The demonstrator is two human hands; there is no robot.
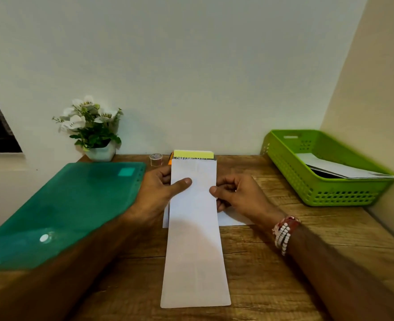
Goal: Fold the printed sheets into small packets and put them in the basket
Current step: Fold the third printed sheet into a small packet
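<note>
A long white sheet folded into a narrow strip [195, 239] runs from the table's near edge up to my hands. My left hand [161, 188] grips its left edge with the thumb on top. My right hand [235, 193] pinches its right edge. Its far end shows a yellow and dark printed band [193, 155]. Another white sheet [234, 218] lies flat under my hands. The green basket [291, 172] stands at the right against the wall, with folded white paper [339, 169] inside.
A green plastic folder [68, 205] covers the left of the wooden table [295, 262]. A white pot of artificial flowers [91, 128] and a small clear tape roll [156, 159] stand at the back. Walls close in the back and right.
</note>
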